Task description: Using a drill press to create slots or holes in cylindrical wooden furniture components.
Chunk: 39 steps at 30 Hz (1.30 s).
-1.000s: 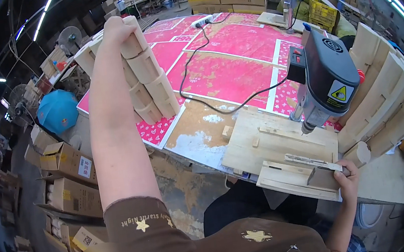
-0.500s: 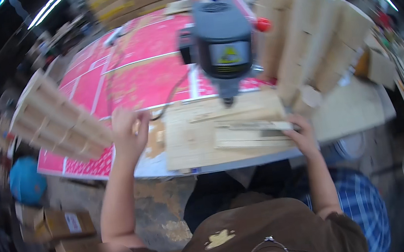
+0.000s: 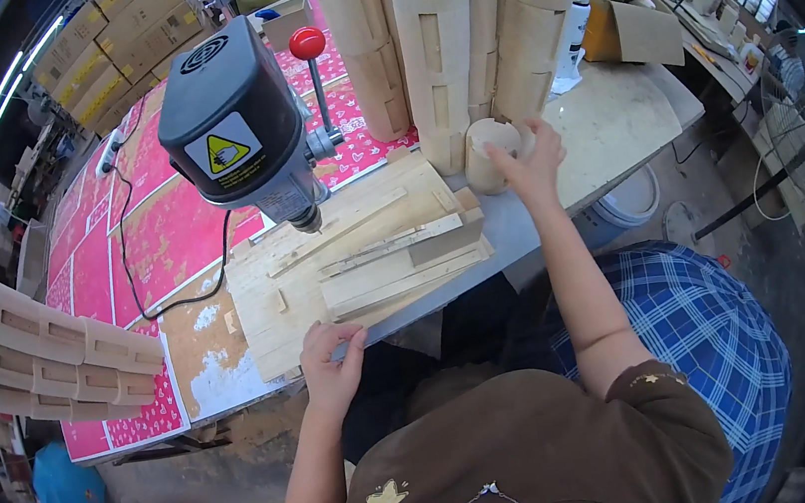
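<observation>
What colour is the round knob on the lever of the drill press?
Red. The knob tops a thin metal lever beside the dark drill press head, shown best in the head view.

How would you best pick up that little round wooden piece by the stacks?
Probably by the curved sides of the round wooden piece, coming from above and the near side, as the right hand does: it stands upright, and tall wooden stacks block the far side.

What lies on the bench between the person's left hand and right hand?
In the head view, a wooden jig board with stacked slats lies between left hand and right hand.
</observation>
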Each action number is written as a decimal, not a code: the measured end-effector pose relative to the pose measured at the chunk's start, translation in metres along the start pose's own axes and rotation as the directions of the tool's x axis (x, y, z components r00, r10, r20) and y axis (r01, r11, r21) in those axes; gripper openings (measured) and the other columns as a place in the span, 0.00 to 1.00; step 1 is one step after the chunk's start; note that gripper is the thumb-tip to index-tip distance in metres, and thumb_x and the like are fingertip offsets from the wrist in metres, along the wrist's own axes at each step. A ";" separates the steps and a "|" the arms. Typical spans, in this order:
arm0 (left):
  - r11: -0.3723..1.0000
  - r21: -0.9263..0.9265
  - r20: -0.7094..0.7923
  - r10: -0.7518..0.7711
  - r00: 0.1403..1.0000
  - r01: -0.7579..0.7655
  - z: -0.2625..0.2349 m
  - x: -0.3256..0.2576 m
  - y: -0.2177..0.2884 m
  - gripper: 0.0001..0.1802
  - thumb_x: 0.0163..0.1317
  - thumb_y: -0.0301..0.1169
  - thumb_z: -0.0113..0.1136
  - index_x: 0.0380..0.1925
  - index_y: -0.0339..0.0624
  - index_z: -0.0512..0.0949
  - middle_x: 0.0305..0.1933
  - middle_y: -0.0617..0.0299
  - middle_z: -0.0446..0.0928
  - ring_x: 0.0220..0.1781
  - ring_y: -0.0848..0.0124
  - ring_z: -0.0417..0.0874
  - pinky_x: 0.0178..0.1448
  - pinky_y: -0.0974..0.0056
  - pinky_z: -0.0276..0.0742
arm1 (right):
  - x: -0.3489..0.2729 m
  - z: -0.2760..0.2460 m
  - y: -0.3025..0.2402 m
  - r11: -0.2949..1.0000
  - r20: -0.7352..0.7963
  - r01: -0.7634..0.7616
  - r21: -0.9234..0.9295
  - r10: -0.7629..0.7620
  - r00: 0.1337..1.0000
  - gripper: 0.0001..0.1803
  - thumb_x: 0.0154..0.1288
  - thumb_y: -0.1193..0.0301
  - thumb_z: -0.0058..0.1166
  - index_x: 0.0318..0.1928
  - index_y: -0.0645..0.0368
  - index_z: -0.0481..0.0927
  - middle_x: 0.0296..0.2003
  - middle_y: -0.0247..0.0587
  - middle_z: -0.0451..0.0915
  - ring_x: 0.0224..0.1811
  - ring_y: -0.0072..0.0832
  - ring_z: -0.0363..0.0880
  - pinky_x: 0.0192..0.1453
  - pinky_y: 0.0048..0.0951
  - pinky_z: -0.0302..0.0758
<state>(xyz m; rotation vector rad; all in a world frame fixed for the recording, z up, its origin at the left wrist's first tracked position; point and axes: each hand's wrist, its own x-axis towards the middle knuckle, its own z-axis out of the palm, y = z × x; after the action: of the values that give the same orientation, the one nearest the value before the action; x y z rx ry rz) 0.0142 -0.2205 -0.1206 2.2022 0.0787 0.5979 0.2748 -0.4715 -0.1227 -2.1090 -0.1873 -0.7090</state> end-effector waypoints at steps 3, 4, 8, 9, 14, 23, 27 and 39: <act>0.998 -0.059 0.027 0.004 1.000 -0.002 0.009 -0.001 0.006 0.02 0.53 0.24 0.62 0.27 0.38 0.78 0.27 0.60 0.77 0.32 0.69 0.77 0.47 0.63 0.70 | -0.007 0.033 0.008 0.983 -0.106 -0.029 -0.184 0.009 0.994 0.45 0.38 0.63 0.70 0.58 0.61 0.61 0.49 0.53 0.67 0.56 0.50 0.60 0.60 0.49 0.59; 0.996 -0.083 0.044 0.018 0.999 -0.014 0.011 0.000 0.008 0.02 0.53 0.24 0.62 0.27 0.37 0.78 0.27 0.60 0.77 0.32 0.69 0.77 0.43 0.66 0.70 | -0.010 0.038 0.008 0.983 -0.088 -0.089 -0.158 0.076 0.993 0.48 0.37 0.62 0.70 0.59 0.62 0.59 0.48 0.54 0.67 0.56 0.52 0.58 0.60 0.51 0.58; 0.983 -0.181 0.011 -0.041 0.999 0.042 0.010 0.003 0.026 0.02 0.50 0.23 0.63 0.25 0.37 0.79 0.25 0.58 0.77 0.33 0.64 0.78 0.42 0.65 0.71 | -0.013 0.033 0.018 0.986 -0.122 -0.054 -0.158 0.035 0.992 0.46 0.38 0.64 0.69 0.59 0.64 0.59 0.50 0.54 0.65 0.55 0.51 0.59 0.60 0.52 0.58; 0.976 -0.212 0.005 -0.049 0.999 0.049 0.007 0.003 0.029 0.03 0.51 0.23 0.63 0.26 0.37 0.79 0.26 0.58 0.77 0.33 0.66 0.78 0.43 0.66 0.71 | -0.014 0.023 0.022 0.988 -0.128 0.006 -0.154 -0.026 0.991 0.46 0.39 0.65 0.69 0.59 0.64 0.58 0.51 0.54 0.64 0.55 0.51 0.60 0.60 0.51 0.58; 0.962 -0.266 -0.103 -0.084 0.991 0.054 -0.006 -0.004 0.035 0.11 0.53 0.22 0.61 0.38 0.34 0.77 0.34 0.58 0.78 0.37 0.70 0.78 0.47 0.66 0.72 | -0.034 -0.043 -0.040 0.895 -0.177 0.044 0.444 0.040 0.983 0.45 0.46 0.71 0.65 0.63 0.64 0.55 0.58 0.50 0.61 0.61 0.38 0.62 0.63 0.39 0.62; 0.713 -0.701 -0.157 -0.122 0.980 -0.023 0.001 0.029 0.088 0.38 0.54 0.23 0.63 0.62 0.37 0.55 0.51 0.53 0.74 0.54 0.68 0.75 0.57 0.63 0.69 | -0.107 -0.049 -0.150 0.322 0.344 -0.244 0.915 -0.303 0.889 0.47 0.55 0.71 0.61 0.68 0.62 0.44 0.62 0.49 0.57 0.64 0.35 0.59 0.66 0.36 0.58; 0.551 -0.833 -0.224 -0.411 0.884 0.045 -0.017 0.024 0.077 0.34 0.56 0.23 0.62 0.62 0.36 0.58 0.44 0.53 0.78 0.45 0.72 0.79 0.50 0.69 0.74 | -0.110 -0.035 -0.150 0.428 0.587 -0.418 0.801 -0.427 0.687 0.42 0.58 0.68 0.60 0.67 0.63 0.50 0.60 0.49 0.59 0.65 0.38 0.56 0.67 0.38 0.55; 0.663 -0.668 -0.338 -0.674 0.656 0.337 -0.043 0.000 -0.007 0.30 0.56 0.28 0.64 0.57 0.30 0.66 0.27 0.62 0.79 0.28 0.81 0.77 0.31 0.77 0.68 | -0.080 0.007 -0.071 0.847 0.483 0.482 0.224 -0.526 0.700 0.18 0.48 0.69 0.64 0.41 0.57 0.77 0.39 0.41 0.73 0.47 0.42 0.63 0.52 0.39 0.64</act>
<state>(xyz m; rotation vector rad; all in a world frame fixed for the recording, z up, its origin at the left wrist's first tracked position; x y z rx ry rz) -0.0038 -0.1855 -0.1029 1.2580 0.7600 0.7885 0.1850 -0.4139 -0.1201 -2.1395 -1.1281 -0.3833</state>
